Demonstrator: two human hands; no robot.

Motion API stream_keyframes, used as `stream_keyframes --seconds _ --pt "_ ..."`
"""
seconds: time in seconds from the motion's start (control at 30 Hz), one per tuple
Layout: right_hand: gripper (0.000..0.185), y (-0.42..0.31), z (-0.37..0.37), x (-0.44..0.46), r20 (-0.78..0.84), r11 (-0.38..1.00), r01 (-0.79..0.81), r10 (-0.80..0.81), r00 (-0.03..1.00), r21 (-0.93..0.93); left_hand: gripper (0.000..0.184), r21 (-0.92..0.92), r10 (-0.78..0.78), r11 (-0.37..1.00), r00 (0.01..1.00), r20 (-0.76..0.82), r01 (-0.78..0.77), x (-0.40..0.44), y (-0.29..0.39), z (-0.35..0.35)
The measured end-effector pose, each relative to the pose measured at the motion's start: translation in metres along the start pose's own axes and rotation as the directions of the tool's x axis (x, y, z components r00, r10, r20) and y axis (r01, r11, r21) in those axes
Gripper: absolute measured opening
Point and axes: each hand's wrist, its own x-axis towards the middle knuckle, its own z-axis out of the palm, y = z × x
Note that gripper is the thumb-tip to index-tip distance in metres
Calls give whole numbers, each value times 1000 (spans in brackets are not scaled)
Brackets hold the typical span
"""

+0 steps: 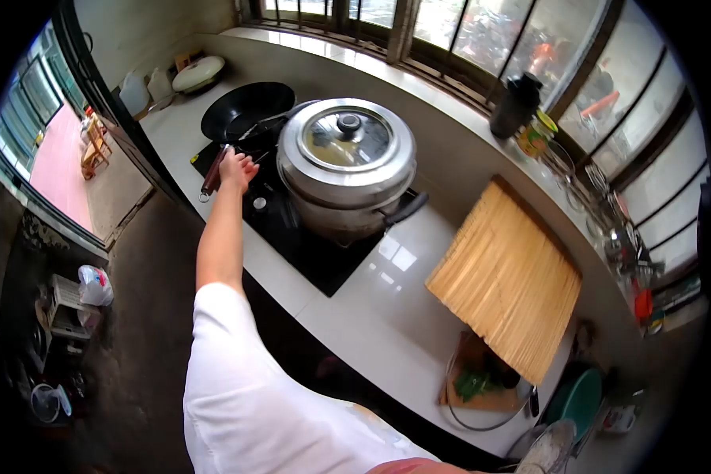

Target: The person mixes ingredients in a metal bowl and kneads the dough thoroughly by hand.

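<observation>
In the head view, the left hand [238, 169] is being held left of the pot [344, 197], fingers partly curled; whether the brown handle [213, 175] just beside it is being gripped cannot be told. The handle's long axis is being directed from the wok [245, 110] toward the near side, away from the pot. The right hand is not being shown.

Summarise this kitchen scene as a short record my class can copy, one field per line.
Left hand: at a brown handle beside the wok; exact grip unclear
Right hand: out of view
Wok: black, left of the pot in the picture
Pot: metal, on the black cooktop
Lid: on the pot, glass with a knob
Slatted mat: tilted, overlapping the cutting board in view
Cutting board: holds greens
</observation>
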Motion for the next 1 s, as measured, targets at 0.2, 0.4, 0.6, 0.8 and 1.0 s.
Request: stream_keyframes --seconds 0.2,0.4,0.6,0.8,1.0 --pt "54 -114 -34 4 335 636 -731 652 681 247 22 -108 140 986 985 101 -129 -229 -35 -24" --pt "31 2 -4 -15 508 442 -819 643 573 364 18 101 -237 970 759 606 222 -494 -170 -51" --pt "41 36 31 -37 573 830 -509 308 759 229 26 706 -708 706 105 698 64 -701 -283 16" --pt "50 46 64 0 720 642 -703 328 611 304 48 777 -740 608 236 629 -163 -777 -373 59" --pt "61 -26 49 -16 730 965 -206 22 683 163 39 612 -633 765 408 657 201 -814 -438 68"
